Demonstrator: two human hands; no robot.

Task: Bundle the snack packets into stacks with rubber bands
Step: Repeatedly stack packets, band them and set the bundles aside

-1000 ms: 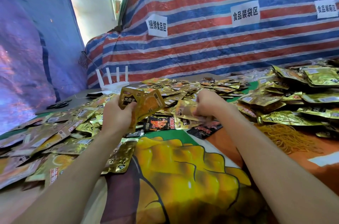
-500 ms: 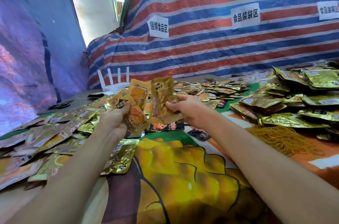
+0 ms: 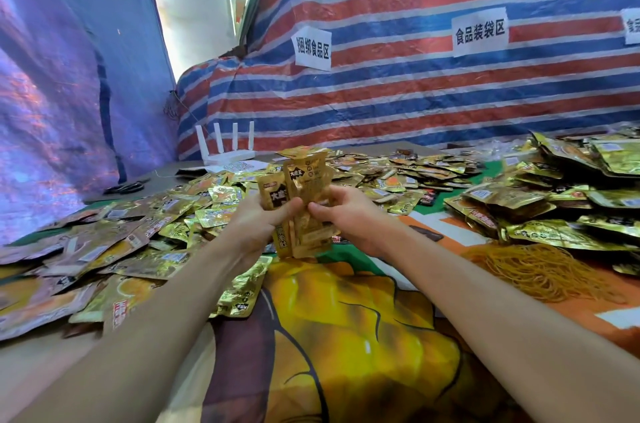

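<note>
1. Gripping upright packets [image 3: 304, 187] with left hand [image 3: 256, 221] and right hand [image 3: 349, 214], fingers curled round them, above the desk [image 3: 162, 176].
2. Surrounded by loose packets [image 3: 145, 232], with bands [image 3: 543, 270] heaped to the right.

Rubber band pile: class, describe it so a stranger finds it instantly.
From the striped tarp wall, look down to the right. In front of the heaped gold packets lies the rubber band pile. It alone is tangled yellow loops, not foil.
</note>
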